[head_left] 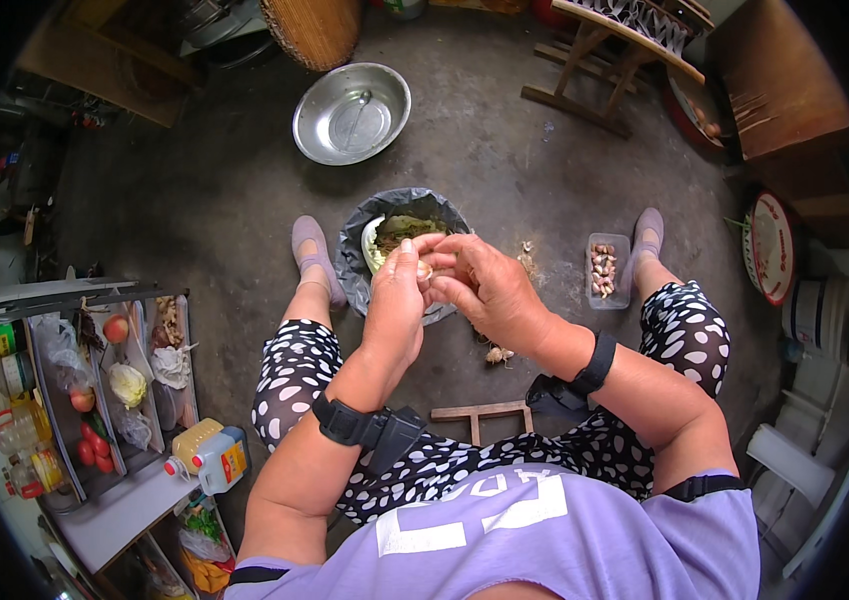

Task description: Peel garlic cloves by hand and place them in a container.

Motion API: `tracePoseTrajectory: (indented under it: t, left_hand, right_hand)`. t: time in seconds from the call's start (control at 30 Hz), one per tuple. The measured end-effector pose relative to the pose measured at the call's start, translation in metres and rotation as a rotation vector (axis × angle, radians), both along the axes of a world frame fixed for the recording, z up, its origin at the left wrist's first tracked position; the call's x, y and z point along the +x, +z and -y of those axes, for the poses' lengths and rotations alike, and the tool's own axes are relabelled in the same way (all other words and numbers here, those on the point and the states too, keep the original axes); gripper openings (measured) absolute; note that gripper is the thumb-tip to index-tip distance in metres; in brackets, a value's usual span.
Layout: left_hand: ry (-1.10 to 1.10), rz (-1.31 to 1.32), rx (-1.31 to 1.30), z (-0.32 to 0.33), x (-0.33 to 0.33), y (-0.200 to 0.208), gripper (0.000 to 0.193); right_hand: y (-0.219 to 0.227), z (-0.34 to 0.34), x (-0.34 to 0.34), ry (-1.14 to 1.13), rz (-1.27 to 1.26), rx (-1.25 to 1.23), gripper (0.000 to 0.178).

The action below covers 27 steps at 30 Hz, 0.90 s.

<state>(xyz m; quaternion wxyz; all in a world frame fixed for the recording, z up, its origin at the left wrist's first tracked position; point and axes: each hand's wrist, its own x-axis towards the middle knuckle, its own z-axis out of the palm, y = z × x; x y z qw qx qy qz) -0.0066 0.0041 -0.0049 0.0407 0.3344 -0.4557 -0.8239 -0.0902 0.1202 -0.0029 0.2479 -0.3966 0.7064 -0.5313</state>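
My left hand (400,300) and my right hand (482,283) meet in front of me, fingertips bent together over a lined bin. Between them is a small pale-brown garlic clove (425,271), partly hidden by the fingers. Both hands pinch at it. Below them, the bin with a dark grey plastic bag (353,262) holds leafy green scraps (415,226) and a white bowl-like piece (370,240). A clear plastic box (595,298) of garlic cloves (604,266) stands by my right foot. A garlic bulb (497,354) lies on the floor under my right wrist.
A wide metal basin (330,148) with a spoon-like thing inside stands beyond the bin. Dry garlic skins (528,258) are scattered on the floor. At left is a shelf rack with produce and bottles (115,390). A wooden stool (585,75) stands far right, an enamel basin (771,250) nearer.
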Motion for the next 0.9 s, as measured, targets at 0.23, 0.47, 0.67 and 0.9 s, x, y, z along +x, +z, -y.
tracePoseTrajectory:
  t: [0.23, 0.47, 0.67, 0.9]
  left_hand:
    - [-0.073, -0.221, 0.312, -0.012, -0.006, 0.011, 0.047]
    - [0.027, -0.271, 0.339, -0.010, -0.008, 0.008, 0.054]
    - [0.211, -0.171, -0.194, -0.022, -0.017, 0.004, 0.058]
    - [0.123, -0.195, -0.172, -0.063, -0.032, 0.049, 0.054]
  right_hand:
    - [-0.020, 0.005, 0.007, -0.135, -0.109, -0.064, 0.018]
    - [-0.018, -0.001, -0.020, 0.019, 1.451, -0.329, 0.017]
    - [0.003, 0.016, 0.025, -0.079, 1.009, -0.410, 0.035]
    - [0.001, 0.020, -0.005, -0.119, 0.382, -0.207, 0.047]
